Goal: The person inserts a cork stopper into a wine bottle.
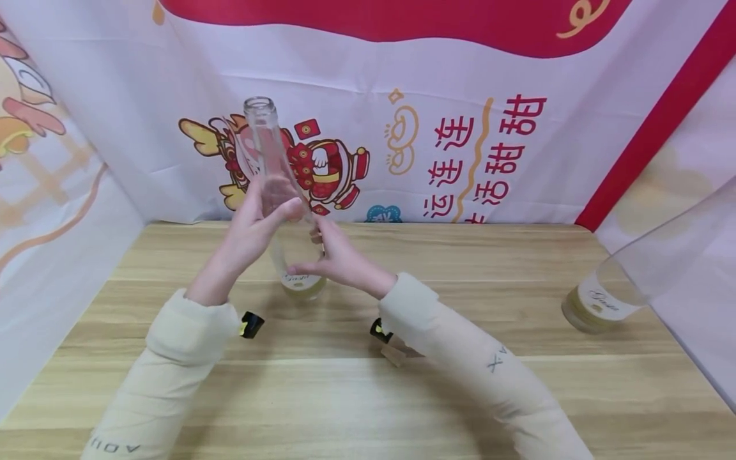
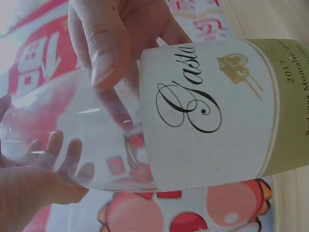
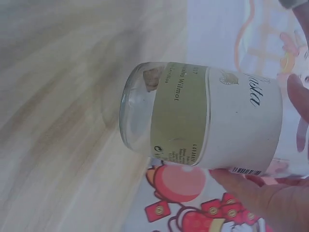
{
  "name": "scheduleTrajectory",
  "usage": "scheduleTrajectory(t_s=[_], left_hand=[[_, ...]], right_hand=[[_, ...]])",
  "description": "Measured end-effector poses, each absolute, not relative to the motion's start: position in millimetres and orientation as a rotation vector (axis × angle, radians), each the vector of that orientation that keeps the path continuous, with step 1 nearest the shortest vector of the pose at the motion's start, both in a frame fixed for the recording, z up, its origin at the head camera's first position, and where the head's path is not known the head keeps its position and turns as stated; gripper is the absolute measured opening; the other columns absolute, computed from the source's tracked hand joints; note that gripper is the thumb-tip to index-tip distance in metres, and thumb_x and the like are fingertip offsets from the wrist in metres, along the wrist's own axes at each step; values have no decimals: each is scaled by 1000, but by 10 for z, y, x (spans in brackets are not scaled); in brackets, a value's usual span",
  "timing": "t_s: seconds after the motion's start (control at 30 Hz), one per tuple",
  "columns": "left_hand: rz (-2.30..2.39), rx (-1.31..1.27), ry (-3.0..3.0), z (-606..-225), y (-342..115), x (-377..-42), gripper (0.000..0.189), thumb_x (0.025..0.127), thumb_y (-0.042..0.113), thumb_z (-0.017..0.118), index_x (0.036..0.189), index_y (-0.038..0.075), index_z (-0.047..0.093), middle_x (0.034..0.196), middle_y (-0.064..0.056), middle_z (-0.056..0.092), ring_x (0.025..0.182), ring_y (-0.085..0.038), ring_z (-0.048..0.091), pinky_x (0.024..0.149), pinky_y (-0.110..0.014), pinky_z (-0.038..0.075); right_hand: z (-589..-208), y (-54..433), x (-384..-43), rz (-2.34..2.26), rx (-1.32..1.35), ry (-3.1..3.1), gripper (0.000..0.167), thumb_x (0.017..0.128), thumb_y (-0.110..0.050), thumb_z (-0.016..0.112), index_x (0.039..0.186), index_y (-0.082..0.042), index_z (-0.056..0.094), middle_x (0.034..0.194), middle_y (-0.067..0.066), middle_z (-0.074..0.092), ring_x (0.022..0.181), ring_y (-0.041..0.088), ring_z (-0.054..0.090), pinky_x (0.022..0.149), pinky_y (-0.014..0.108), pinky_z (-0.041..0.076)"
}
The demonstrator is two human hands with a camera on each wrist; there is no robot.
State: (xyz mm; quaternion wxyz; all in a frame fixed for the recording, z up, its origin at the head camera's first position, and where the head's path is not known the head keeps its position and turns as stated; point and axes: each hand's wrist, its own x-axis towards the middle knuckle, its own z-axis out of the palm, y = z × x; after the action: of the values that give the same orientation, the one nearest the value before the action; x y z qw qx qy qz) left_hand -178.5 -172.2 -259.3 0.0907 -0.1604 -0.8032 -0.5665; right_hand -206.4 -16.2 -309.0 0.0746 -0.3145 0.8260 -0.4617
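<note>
A clear glass bottle (image 1: pixel 290 236), with a white and olive label (image 2: pixel 207 116) reading "Gasta", stands slightly tilted in front of me, its open mouth up. My left hand (image 1: pixel 250 230) grips it around the shoulder, thumb across the near side. Lower down, my right hand (image 1: pixel 339 255) holds the body just above the label, thumb in front and fingers behind. A small brown piece (image 3: pixel 152 79) shows through the glass near the base; whether it lies inside, I cannot tell. Whether the base touches the wooden table (image 1: pixel 345 402) is unclear.
Another clear bottle (image 1: pixel 604 297) with the same label stands at the table's right edge, its top blurred. Small black pieces with yellow (image 1: pixel 251 324) show beside both cuffs, a brown scrap (image 1: pixel 393 354) by the right one. A printed cloth (image 1: pixel 356 76) hangs behind the table.
</note>
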Motion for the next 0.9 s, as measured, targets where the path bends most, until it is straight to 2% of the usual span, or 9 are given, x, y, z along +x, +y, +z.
scheduleTrajectory(t_s=[0.17, 0.3, 0.47, 0.7, 0.9], left_hand=[[-1728, -513, -2366, -2540, -1614, -1614, 37, 93, 19, 51, 122, 2, 35, 113, -11, 49, 105, -16, 48, 97, -39, 37], [-1787, -529, -2329, -2522, -1536, -1479, 36, 93, 16, 50, 122, 2, 34, 115, -13, 48, 108, -19, 48, 100, -41, 35], [-1803, -524, -2348, -2534, -1442, -1318, 39, 93, 18, 50, 124, 3, 32, 119, -14, 48, 111, -22, 46, 102, -45, 33], [-1805, -536, -2375, -2607, -1307, -1151, 37, 92, 15, 52, 123, 4, 33, 119, -12, 49, 113, -24, 47, 100, -46, 34], [-1789, -552, -2408, -2688, -1212, -1073, 38, 92, 16, 54, 122, 5, 34, 121, -10, 47, 117, -26, 45, 101, -51, 32]], right_hand=[[-3021, -39, -1874, -1322, -942, 2496, 92, 71, -27, 78, 141, -10, 21, 128, 14, 43, 110, 28, 50, 86, 30, 48], [-2984, 47, -1726, -1247, -956, 2556, 81, 70, -31, 78, 131, -4, 31, 125, 13, 48, 107, 26, 53, 84, 29, 49], [-2985, 163, -1561, -1217, -981, 2585, 74, 70, -31, 79, 124, -6, 35, 120, 8, 49, 102, 21, 53, 79, 26, 49], [-3064, 314, -1374, -1279, -1000, 2549, 77, 69, -26, 80, 127, -4, 33, 123, 11, 47, 107, 26, 53, 87, 33, 47], [-3140, 421, -1273, -1291, -942, 2534, 78, 68, -28, 80, 127, -7, 33, 127, 9, 45, 109, 24, 53, 85, 31, 48]])
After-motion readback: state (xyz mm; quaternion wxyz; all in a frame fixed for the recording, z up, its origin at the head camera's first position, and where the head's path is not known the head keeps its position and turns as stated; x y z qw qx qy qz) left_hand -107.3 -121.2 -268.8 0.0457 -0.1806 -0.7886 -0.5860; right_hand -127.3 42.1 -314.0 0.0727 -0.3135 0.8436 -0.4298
